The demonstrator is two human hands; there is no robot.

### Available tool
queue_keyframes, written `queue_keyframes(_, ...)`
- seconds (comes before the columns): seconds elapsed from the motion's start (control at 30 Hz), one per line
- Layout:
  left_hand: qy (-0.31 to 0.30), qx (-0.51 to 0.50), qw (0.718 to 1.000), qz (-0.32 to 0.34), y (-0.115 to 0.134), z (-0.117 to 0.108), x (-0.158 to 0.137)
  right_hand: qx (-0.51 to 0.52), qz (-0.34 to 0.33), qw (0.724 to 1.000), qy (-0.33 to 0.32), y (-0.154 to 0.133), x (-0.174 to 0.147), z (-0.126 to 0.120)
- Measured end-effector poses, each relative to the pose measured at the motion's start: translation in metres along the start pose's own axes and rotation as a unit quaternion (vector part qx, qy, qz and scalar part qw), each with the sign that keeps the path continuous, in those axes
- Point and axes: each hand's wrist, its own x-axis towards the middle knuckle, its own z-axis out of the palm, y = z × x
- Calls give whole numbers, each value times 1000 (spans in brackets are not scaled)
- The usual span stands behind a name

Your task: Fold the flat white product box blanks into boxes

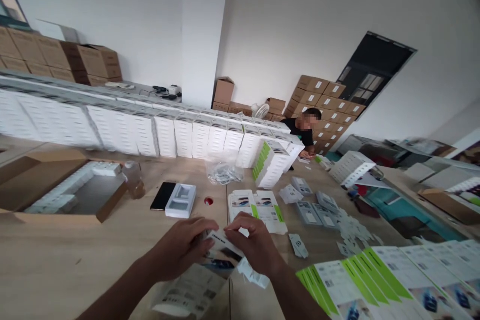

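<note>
My left hand (180,251) and my right hand (255,246) meet over a small white printed carton (222,251) low in the middle of the wooden table (75,255). Both hands grip it, fingers curled over its top edge. A flat white printed sheet (189,292) lies under my left wrist. Just beyond my fingers lie flat carton blanks with green stripes (258,208). A white plastic insert tray (181,200) and a black phone (163,195) lie further left.
A long wall of stacked white boxes (150,132) crosses the table's far side. An open brown cardboard box (56,192) sits left. Fanned green-striped blanks (375,280) fill the near right. Small leaflets (322,207) are scattered right. A person in black (303,130) sits beyond the stacks.
</note>
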Motion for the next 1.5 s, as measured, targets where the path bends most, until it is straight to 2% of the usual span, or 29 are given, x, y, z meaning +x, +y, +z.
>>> queue_keyframes(0.07, -3, -11, 1000, -4, 0, -1, -1, -19, -11, 1000, 1, 2, 0, 1)
queue_keyframes(0.13, 2, -20, 1000, -11, -1, -1, -3, -4, 7, 1000, -6, 7, 1, 1)
queue_keyframes(0.3, 50, -47, 996, -65, -10, 5, -11, 168, 106, 980, -10, 26, 4, 2)
queue_keyframes(0.47, 66, -84, 988, -111, -19, 15, -11, 160, 96, 982, 20, 35, 5, 6)
queue_keyframes(0.63, 131, -162, 962, -175, -27, 27, -9, 292, 168, 942, 12, 48, -4, 10)
queue_keyframes(0.73, 141, -216, 942, -213, -31, 36, -11, 269, 154, 949, 54, 62, -10, 16)
queue_keyframes(0.83, 154, -228, 934, -227, -41, 48, -15, 237, 147, 956, 90, 79, -12, 27)
queue_keyframes(0.93, 161, -227, 931, -236, -63, 64, -21, 289, 214, 929, 86, 99, -13, 41)
queue_keyframes(1.03, 157, -194, 921, -300, -98, 82, -38, 306, 285, 903, 100, 126, -25, 57)
queue_keyframes(1.13, 166, -144, 895, -388, -136, 95, -67, 262, 329, 899, 119, 156, -52, 76)
queue_keyframes(1.23, 161, -121, 871, -449, -167, 103, -96, 223, 370, 896, 101, 177, -86, 100)
queue_keyframes(1.3, 147, -97, 859, -481, -183, 106, -111, 195, 373, 905, 62, 178, -107, 117)
queue_keyframes(1.37, 129, -59, 854, -501, -195, 107, -124, 157, 348, 924, 18, 169, -123, 131)
queue_keyframes(1.5, 101, 56, 856, -505, -204, 99, -144, 82, 275, 957, -30, 146, -140, 141)
